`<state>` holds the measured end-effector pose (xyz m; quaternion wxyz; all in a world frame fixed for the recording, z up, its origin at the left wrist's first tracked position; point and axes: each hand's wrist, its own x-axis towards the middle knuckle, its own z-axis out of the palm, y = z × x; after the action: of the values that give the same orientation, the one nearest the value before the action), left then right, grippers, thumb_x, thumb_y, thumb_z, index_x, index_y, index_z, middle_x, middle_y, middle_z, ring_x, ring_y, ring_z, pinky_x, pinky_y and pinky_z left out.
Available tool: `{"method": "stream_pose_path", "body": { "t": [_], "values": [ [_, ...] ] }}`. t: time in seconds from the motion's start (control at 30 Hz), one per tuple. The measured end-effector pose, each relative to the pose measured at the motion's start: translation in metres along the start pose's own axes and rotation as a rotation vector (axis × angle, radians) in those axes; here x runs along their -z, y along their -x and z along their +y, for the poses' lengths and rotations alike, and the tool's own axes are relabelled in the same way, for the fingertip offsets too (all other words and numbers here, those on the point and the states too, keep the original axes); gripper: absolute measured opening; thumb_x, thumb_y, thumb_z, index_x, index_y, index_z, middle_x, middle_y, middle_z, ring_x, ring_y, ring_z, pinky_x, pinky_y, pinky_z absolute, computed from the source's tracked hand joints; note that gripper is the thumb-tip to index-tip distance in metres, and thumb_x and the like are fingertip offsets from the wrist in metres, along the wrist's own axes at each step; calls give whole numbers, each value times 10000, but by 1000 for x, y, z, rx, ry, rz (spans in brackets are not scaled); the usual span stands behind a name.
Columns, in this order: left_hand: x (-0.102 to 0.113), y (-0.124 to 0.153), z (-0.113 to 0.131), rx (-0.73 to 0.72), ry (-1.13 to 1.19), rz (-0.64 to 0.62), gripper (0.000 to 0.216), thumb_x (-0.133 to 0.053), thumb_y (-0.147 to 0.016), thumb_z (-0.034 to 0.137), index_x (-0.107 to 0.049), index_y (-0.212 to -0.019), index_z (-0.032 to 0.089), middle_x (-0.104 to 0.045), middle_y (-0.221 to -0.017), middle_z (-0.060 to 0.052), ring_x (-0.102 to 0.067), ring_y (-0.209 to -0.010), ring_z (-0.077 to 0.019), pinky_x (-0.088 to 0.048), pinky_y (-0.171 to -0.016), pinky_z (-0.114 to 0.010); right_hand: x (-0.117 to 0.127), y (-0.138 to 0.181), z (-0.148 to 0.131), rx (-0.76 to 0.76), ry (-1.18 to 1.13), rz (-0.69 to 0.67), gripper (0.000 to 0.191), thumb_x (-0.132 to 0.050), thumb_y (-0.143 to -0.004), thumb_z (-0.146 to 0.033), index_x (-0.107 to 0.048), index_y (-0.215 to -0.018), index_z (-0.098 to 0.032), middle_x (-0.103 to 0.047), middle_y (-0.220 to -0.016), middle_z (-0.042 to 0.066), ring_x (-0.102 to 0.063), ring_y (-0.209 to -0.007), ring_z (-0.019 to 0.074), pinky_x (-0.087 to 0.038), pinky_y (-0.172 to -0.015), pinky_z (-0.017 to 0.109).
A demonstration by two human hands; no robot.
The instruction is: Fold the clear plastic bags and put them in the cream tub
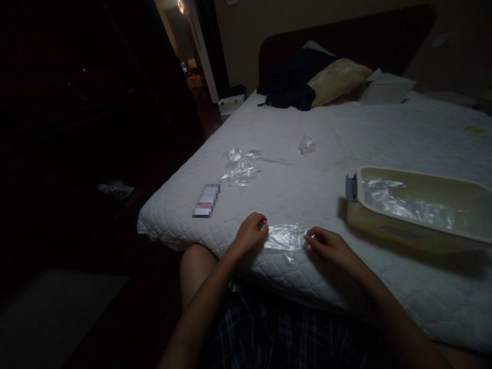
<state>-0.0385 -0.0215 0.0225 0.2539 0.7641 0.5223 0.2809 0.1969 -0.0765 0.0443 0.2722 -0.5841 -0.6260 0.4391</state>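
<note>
Plastic film (286, 237) spans left hand (249, 231) to right hand (326, 243); pixelated rectangle (206, 201) unreadable

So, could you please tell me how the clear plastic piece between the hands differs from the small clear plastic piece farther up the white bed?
The near clear plastic piece is spread fairly flat, while the far clear plastic piece is crumpled into a bunch. The near piece is held between the left hand and right hand; the far piece is untouched. Both are see-through and shiny.
</note>
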Motion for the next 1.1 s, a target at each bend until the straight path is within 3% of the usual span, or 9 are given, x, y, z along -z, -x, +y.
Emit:
{"method": "stream_pose_path", "body": {
  "t": [0.07,0.13,0.37,0.67,0.73,0.9,1.0,1.1],
  "values": [
    [-2,-2,4,2,-70,-35,159,-499,-710,224,-570,-841,169,-555,-774,-13,-506,-718,-130,-404,-663,-244,-6,6,-2,-31,-6,-126,264,-455,-786,-422,-559,-788,-179,-567,-533,-3,-515,-451,126,-370,-422,225],
    [-3,-3,6,14,-103,-66,152,-490,-716,225,-571,-835,174,-563,-765,-9,-507,-701,-129,-396,-641,-240,-12,7,1,-2,13,-155,235,-475,-779,-396,-570,-794,-182,-606,-592,16,-554,-515,142,-401,-466,236],
    [0,6,9,49,-112,-155,162,-447,-750,219,-576,-839,176,-594,-727,-4,-520,-655,-124,-377,-592,-225,-7,-24,10,130,169,30,224,-460,-793,-361,-592,-785,-181,-639,-735,49,-586,-682,186,-441,-643,304],
    [-1,29,19,-232,-94,-339,176,-443,-787,227,-579,-887,178,-602,-799,-4,-538,-711,-117,-407,-639,-211,-7,-59,12,269,189,114,230,-443,-815,-316,-607,-894,-176,-630,-856,73,-584,-776,192,-460,-716,328],
    [0,28,14,-295,-137,-318,189,-443,-791,206,-571,-928,179,-595,-858,-17,-544,-755,-118,-422,-672,-215,-4,-55,12,305,241,158,234,-429,-824,-289,-593,-945,-175,-621,-888,80,-583,-790,190,-463,-729,334],
    [-2,15,-8,-496,-420,-90,269,-427,-823,173,-528,-1072,179,-547,-1094,-109,-516,-975,-194,-439,-786,-329,2,-35,14,511,487,216,278,-424,-813,-192,-569,-1049,-198,-587,-1012,103,-551,-921,217,-444,-789,370],
    [-6,6,-13,-650,-481,-56,280,-416,-845,175,-509,-1109,179,-529,-1160,-124,-496,-1046,-213,-434,-827,-371,1,-26,20,537,570,165,297,-401,-829,-187,-558,-1081,-204,-589,-1021,105,-561,-882,210,-456,-750,365],
    [-12,2,-11,-703,-451,-63,255,-399,-859,180,-529,-1078,174,-554,-1138,-119,-501,-1065,-204,-445,-838,-373,-2,-21,27,518,570,152,284,-390,-848,-215,-555,-1079,-216,-599,-1004,97,-569,-864,205,-465,-733,359]
  ]
}}
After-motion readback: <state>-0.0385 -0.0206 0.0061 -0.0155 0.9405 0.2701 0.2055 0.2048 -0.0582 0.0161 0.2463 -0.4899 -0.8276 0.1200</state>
